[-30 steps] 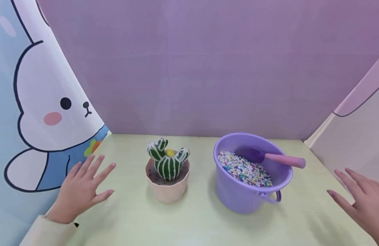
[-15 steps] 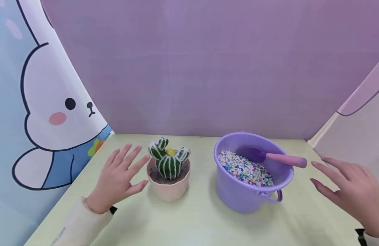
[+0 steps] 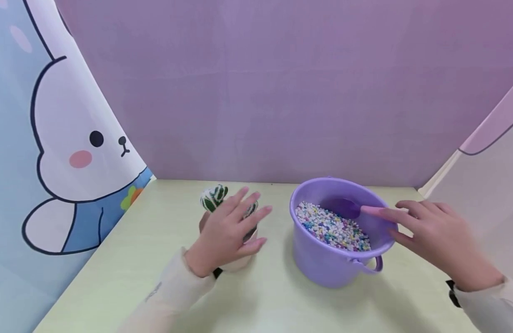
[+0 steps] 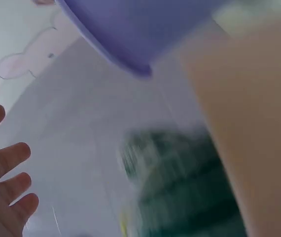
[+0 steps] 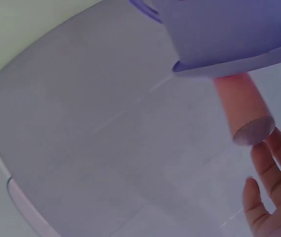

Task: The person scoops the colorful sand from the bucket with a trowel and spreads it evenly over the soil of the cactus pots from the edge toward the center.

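Observation:
My left hand (image 3: 225,233) is spread over the potted cactus (image 3: 212,196), hiding much of it and its pink pot (image 3: 237,263) in the head view. The left wrist view shows those fingers straight, apart from the blurred green cactus (image 4: 180,187). On the right, a purple bucket (image 3: 323,266) holds many small coloured beads (image 3: 331,227). A toy shovel leans in it, its pink handle (image 3: 370,211) over the rim. My right hand (image 3: 441,243) reaches over that handle; in the right wrist view its extended fingertips are right at the handle's rounded end (image 5: 254,131).
Everything stands on a pale yellow-green table (image 3: 273,300). A purple backdrop (image 3: 260,92) rises behind it. To the left hangs a cloth with a cartoon rabbit (image 3: 65,138), and a pale printed cloth (image 3: 497,194) is at the right.
My left hand has moved right, from beside the pot to over the cactus. My right hand has come in leftward to the shovel handle. Bucket and pot stay put.

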A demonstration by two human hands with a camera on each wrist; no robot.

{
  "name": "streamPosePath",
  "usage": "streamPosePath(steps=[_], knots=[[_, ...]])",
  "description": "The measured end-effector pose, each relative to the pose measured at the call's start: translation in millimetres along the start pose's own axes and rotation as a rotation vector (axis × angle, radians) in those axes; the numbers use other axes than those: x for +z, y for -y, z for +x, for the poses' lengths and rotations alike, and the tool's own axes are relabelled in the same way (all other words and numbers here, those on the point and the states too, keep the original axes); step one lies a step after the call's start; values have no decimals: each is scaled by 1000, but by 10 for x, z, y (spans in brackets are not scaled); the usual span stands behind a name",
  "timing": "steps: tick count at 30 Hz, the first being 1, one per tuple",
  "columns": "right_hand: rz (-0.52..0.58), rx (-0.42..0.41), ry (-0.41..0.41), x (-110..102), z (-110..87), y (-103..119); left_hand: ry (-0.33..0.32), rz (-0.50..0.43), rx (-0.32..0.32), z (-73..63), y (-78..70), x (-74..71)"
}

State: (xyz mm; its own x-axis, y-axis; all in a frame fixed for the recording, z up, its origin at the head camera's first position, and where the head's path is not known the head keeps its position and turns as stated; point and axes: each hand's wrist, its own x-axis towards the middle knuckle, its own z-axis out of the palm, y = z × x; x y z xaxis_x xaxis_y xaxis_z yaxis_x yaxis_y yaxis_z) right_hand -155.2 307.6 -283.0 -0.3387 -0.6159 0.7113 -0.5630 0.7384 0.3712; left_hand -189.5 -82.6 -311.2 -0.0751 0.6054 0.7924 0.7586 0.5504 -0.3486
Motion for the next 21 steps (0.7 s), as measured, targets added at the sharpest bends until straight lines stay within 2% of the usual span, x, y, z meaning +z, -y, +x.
streamPosePath(steps=[2,4,8,11,14,17,21], knots=[[4,3,54,39,39,-9,21,-22,-8,115,-88,102],[17,3,71,104,65,-13,54,-60,-45,213,-170,208],[12,2,83,236,98,2,105,-217,-198,335,-303,420],[9,10,100,310,121,21,130,-401,-368,376,-388,548],[8,18,122,355,139,22,124,-599,-581,391,-469,652],[11,44,186,367,154,-12,84,-770,-783,382,-537,758],[5,114,307,358,162,-68,25,-933,-981,348,-601,896]])
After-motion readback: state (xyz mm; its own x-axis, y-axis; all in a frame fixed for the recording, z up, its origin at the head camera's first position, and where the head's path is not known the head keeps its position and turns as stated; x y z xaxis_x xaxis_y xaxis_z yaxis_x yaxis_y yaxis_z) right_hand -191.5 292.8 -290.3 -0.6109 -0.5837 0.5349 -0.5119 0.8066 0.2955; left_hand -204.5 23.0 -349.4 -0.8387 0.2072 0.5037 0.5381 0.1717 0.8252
